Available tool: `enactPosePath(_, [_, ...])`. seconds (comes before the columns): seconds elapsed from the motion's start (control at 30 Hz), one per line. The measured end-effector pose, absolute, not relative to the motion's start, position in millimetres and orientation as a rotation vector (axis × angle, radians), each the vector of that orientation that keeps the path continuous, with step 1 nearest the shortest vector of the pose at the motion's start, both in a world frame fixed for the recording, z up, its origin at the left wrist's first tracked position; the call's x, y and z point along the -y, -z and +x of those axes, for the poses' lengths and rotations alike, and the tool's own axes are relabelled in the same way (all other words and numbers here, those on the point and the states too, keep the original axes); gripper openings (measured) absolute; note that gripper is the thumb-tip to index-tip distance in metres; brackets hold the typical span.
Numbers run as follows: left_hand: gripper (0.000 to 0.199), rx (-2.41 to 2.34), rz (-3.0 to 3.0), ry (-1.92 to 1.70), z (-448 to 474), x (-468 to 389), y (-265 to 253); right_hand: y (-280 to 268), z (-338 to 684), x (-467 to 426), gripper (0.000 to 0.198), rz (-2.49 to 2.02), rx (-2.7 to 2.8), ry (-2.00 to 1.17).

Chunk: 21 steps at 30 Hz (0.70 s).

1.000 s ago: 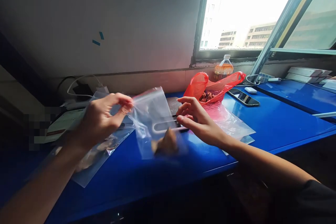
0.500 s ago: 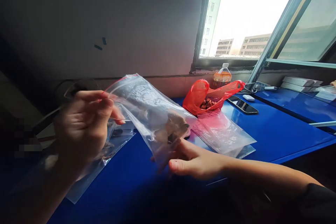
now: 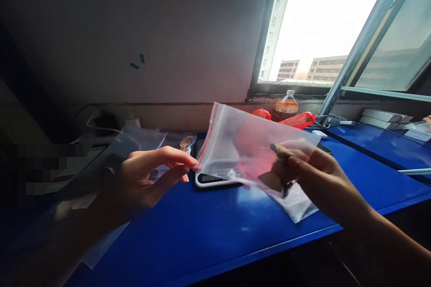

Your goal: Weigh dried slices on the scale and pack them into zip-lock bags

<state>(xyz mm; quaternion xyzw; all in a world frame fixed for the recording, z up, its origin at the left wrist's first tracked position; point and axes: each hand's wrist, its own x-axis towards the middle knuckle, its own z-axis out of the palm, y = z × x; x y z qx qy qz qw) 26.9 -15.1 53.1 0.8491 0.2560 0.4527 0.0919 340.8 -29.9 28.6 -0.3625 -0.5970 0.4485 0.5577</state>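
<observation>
A blue bench point(image 3: 208, 228) is seen running along the wall beneath a window point(image 3: 323, 31). Above its middle a clear zip bag point(image 3: 249, 148) with a red seal line is held stretched sideways between two hands. Its sealed end is pinched by the fingers of the left hand point(image 3: 148, 179), and its other end is gripped by the right hand point(image 3: 313, 177), which is closed on the plastic and partly seen through it. A white scale point(image 3: 215, 180) is set on the bench just behind the bag. A red plastic bag point(image 3: 296, 119) and a drink bottle point(image 3: 285, 106) are placed near the back edge, by the window. More clear bags point(image 3: 168, 141) are laid toward the back left.
</observation>
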Motion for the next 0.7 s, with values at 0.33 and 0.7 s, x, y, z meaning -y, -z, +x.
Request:
enactPosePath(0.33, [0.019, -0.957, 3.11, -0.838, 14.8, -15.4, -20.3, -54.4, 468.2, 11.6, 0.037, -1.58, 1.292, 0.111])
enactPosePath(0.7, [0.022, -1.11, 3.041, -0.681, 11.2, -22.3, -19.2, -87.9, 438.5, -16.3, 0.045, -1.582, 1.887, 0.538])
